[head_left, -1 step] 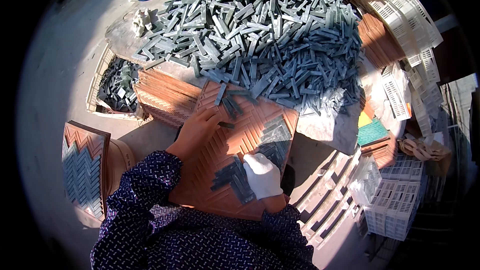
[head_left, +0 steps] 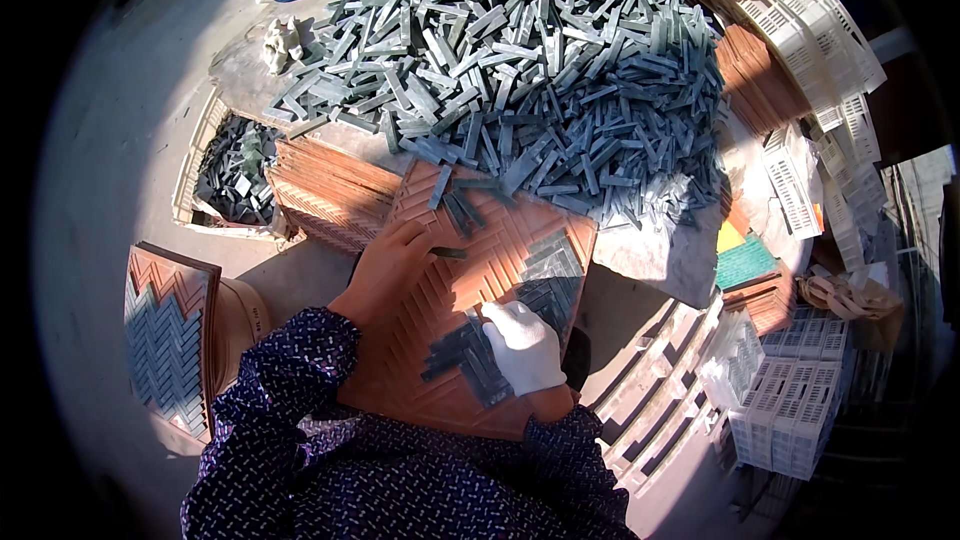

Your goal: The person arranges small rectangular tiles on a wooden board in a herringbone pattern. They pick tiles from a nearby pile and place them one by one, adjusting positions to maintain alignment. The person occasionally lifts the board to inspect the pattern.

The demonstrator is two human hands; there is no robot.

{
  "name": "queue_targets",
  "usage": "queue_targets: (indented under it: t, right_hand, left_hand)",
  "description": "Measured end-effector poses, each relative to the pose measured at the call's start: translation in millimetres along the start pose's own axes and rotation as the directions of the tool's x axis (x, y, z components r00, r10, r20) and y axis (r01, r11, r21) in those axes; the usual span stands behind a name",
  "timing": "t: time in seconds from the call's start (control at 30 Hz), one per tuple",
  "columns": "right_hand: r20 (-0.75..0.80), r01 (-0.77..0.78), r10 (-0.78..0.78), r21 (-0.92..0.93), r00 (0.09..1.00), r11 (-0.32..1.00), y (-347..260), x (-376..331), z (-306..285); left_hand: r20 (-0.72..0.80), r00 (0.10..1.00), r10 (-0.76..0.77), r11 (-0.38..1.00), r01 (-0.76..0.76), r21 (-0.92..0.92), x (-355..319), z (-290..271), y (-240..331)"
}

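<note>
My bare left hand [head_left: 388, 268] is over the upper left part of a reddish-brown grooved board [head_left: 395, 380], fingers bent and pinching the end of one dark stone strip [head_left: 449, 253]. My right hand [head_left: 524, 348], in a white glove, rests farther down the board with its fingers curled and its thumb side near the grooves; I cannot tell whether it grips anything. The board lies in front of me, its near edge against my patterned clothing [head_left: 400, 480]. Dark strips already fill two patches of its herringbone grooves, one just left of my glove and one beyond it toward the right edge. A few loose strips [head_left: 462, 210] lie at its far end. Past that, a big heap of grey-green strips [head_left: 520, 70] covers much of the desk [head_left: 645, 255]. A stack of similar boards [head_left: 335, 180] sits beyond my left hand, beside a crate [head_left: 188, 180] of dark pieces.
</note>
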State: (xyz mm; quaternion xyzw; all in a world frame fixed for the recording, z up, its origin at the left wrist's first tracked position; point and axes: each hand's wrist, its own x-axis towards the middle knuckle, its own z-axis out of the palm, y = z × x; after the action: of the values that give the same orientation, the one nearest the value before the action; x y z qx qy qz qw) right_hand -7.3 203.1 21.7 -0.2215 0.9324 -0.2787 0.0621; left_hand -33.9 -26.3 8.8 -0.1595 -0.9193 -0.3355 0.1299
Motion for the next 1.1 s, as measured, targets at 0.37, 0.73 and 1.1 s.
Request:
queue_targets:
  t: [0.37,0.73,1.1]
  right_hand:
    - [0.283,0.257,-0.236,-0.042,0.93,0.965,20,21,-3]
    - [0.058,0.263,-0.265,0.047,0.962,0.964,19,7,3]
    - [-0.01,0.225,-0.225,0.126,0.974,0.966,13,20,-4]
  left_hand:
    - [0.234,0.914,-0.331,0.861,0.394,-0.322,-72,6,36]
    - [0.174,0.95,-0.26,0.881,0.308,-0.359,-66,4,51]
    - [0.013,0.977,-0.214,0.97,0.214,-0.112,-80,27,57]
